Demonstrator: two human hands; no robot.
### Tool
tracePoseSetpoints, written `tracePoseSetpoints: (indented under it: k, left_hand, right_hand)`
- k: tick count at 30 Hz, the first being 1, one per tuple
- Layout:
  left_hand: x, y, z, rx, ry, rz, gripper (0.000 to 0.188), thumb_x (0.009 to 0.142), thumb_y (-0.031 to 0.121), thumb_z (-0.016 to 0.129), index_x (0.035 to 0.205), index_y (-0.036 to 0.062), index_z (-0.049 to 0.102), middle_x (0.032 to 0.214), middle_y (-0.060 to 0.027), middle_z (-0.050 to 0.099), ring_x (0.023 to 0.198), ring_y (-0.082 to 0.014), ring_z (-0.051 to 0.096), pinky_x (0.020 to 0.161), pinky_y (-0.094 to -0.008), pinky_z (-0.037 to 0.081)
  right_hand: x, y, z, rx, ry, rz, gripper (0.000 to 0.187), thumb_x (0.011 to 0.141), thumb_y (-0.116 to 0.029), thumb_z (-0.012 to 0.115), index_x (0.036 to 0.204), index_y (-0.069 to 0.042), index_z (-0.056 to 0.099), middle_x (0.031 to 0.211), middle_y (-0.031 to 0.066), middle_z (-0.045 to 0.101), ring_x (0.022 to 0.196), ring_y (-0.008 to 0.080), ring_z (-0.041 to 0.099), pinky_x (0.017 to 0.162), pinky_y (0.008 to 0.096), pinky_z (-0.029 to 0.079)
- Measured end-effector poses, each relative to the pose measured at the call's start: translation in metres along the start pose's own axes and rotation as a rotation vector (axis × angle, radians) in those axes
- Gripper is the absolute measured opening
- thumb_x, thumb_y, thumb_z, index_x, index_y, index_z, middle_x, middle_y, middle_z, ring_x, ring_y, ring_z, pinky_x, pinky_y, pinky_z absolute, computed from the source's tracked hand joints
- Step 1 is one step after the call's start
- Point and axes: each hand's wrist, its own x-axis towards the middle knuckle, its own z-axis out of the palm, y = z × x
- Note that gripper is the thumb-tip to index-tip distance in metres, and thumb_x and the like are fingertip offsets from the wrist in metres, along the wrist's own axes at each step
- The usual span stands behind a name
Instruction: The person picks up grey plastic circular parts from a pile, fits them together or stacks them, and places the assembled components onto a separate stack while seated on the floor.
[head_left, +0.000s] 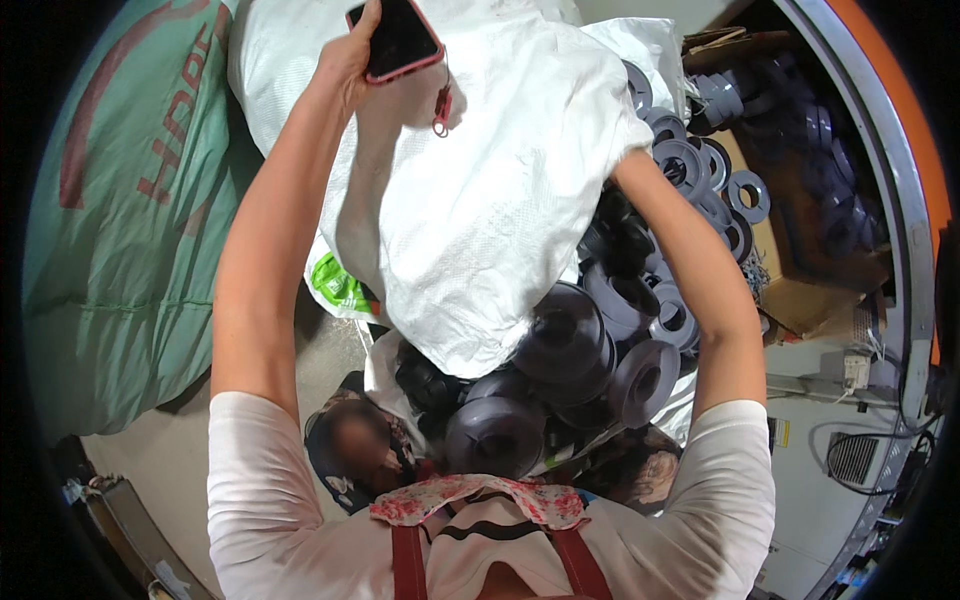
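My left hand is closed round a smartphone in a pink-red case, at the top of the view. A red strap dangles from the phone over a large white woven sack. My right forearm reaches forward to the sack's right edge. The right hand goes out of sight under the white cloth there, so its fingers and anything in them are hidden. Below and right of the sack lie many grey ring-shaped plastic parts, piled loosely, some flanged, with darker ones among them.
A green fabric sack bulges at the left. At the right stands a cardboard box with more grey parts, beside a metal frame with an orange edge. Cables hang near a grey cabinet.
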Motion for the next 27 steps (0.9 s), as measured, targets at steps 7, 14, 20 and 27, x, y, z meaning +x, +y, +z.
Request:
tracePoseSetpoints:
  k: [7,14,20,27]
  left_hand:
    - [0.003,-0.005,0.045,0.34,0.041,0.114,0.046,0.08,0.038,0.065,0.093,-0.006,0.06,0.079,-0.0129,0.062,0.067,-0.0232,0.061,0.056,-0.0374,0.05]
    - [-0.044,-0.023,0.053,1.107,0.11,0.603,0.057,0.076,0.042,0.064,0.108,-0.0036,0.054,0.101,-0.0205,0.06,0.092,-0.0279,0.059,0.077,-0.0341,0.048]
    - [-0.276,-0.071,0.105,0.957,-1.175,0.606,0.054,0.074,0.028,0.067,0.118,0.0059,0.047,0.122,-0.0156,0.046,0.112,-0.0307,0.047,0.092,-0.0407,0.037]
    - [-0.277,-0.079,0.012,1.686,-1.02,0.543,0.082,0.062,0.026,0.073,0.132,0.0032,0.036,0.134,-0.0146,0.038,0.125,-0.0264,0.035,0.102,-0.0366,0.029]
  right_hand:
    - [0.066,-0.011,0.049,0.003,-0.605,0.351,0.045,0.08,-0.028,0.048,0.12,-0.008,0.052,0.121,0.0177,0.051,0.111,0.0271,0.05,0.092,0.038,0.04]
    - [-0.011,-0.068,0.039,0.152,-0.902,0.249,0.048,0.079,-0.03,0.05,0.122,-0.01,0.051,0.121,0.0174,0.051,0.112,0.0282,0.048,0.094,0.0377,0.039]
    - [-0.08,-0.112,-0.016,0.252,-1.092,0.243,0.051,0.077,-0.032,0.052,0.124,-0.013,0.049,0.12,0.0171,0.051,0.112,0.0291,0.047,0.095,0.0373,0.038]
    - [-0.146,-0.122,-0.042,0.23,-0.727,0.237,0.078,0.063,-0.036,0.067,0.13,-0.01,0.037,0.114,0.0154,0.048,0.107,0.0339,0.045,0.095,0.0386,0.036]
